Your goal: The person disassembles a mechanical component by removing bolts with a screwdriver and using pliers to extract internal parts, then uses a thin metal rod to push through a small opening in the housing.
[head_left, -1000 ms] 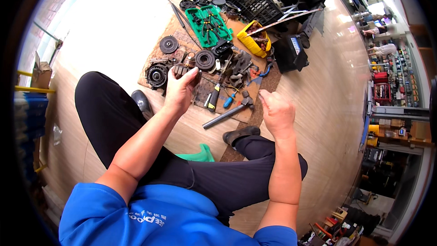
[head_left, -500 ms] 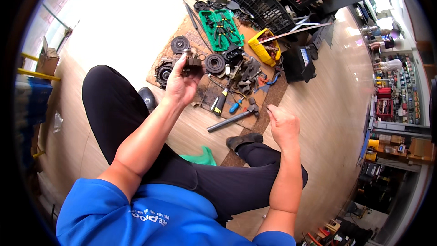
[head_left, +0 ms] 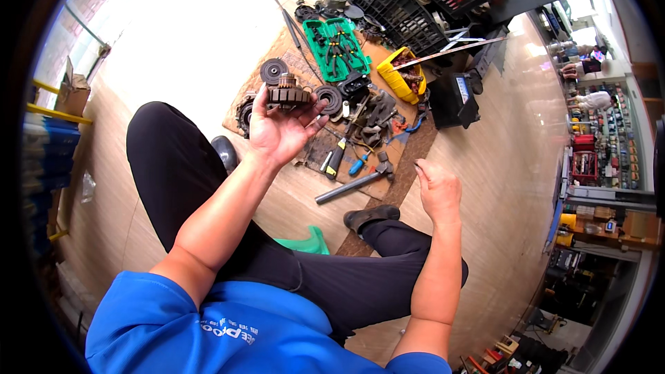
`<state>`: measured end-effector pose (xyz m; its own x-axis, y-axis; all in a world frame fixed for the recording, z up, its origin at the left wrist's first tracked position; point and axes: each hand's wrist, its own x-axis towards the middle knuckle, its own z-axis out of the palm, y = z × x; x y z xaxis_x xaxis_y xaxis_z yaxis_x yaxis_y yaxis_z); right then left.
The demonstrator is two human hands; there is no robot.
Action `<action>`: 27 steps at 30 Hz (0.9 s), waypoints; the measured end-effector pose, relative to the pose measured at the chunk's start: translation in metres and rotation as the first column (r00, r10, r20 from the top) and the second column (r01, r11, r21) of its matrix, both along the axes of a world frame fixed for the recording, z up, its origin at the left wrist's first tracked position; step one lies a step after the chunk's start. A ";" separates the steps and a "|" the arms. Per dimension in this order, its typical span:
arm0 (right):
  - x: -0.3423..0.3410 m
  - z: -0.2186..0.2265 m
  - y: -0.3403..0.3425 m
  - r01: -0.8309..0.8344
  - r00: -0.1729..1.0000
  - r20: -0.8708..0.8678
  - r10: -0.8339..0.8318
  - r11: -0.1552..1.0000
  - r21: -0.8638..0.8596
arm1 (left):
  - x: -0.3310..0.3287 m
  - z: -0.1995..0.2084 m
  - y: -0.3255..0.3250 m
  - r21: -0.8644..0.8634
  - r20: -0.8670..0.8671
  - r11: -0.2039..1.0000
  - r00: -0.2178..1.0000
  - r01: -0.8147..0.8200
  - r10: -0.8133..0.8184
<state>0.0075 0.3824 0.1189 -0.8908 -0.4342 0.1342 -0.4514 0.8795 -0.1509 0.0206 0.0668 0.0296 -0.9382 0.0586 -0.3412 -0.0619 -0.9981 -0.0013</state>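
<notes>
My left hand (head_left: 277, 131) is palm up over the cardboard, its fingers curled round a dark, toothed round metal part (head_left: 288, 95) with a smaller gear-like piece on top. Behind that part lies a black ringed disc (head_left: 273, 70), and another black ring-shaped part (head_left: 328, 99) sits just to its right. A round dark machine part (head_left: 244, 116) is partly hidden by the hand. Off to the right, my right hand (head_left: 440, 194) is raised above the floor with thumb and forefinger pinched together. Something small and dark shows at the fingertips; its kind is too small to tell.
On the cardboard (head_left: 315, 140) lie a hammer (head_left: 353, 185), a blue-handled screwdriver (head_left: 359, 163), a yellow-black utility knife (head_left: 335, 158) and a green plier case (head_left: 335, 48). Beyond stand a yellow container (head_left: 400, 77), a black box (head_left: 451, 100) and black crates (head_left: 402, 10).
My left hand has opened out and turned, tipping the toothed part so more of its side shows. My right hand has shifted slightly right, still pinched.
</notes>
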 end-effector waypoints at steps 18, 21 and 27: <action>-0.013 -0.009 0.048 0.168 0.959 0.207 -0.193 0.977 0.131 | -0.005 0.000 0.011 -0.107 -0.263 0.993 0.962 0.051 -0.077; -0.014 -0.002 0.039 0.139 0.949 0.248 -0.194 0.965 0.221 | -0.003 0.001 0.006 -0.068 -0.247 0.997 0.967 0.040 -0.055; -0.023 -0.001 0.098 0.095 0.979 0.156 -0.127 0.976 0.197 | 0.005 0.002 0.017 -0.137 -0.277 0.985 0.951 0.106 -0.140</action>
<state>-0.0158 0.4809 0.1176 -0.9378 -0.3341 -0.0947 -0.3314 0.9425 -0.0431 0.0252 0.0837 0.0312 -0.9852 0.1551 -0.0731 -0.1647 -0.9745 0.1525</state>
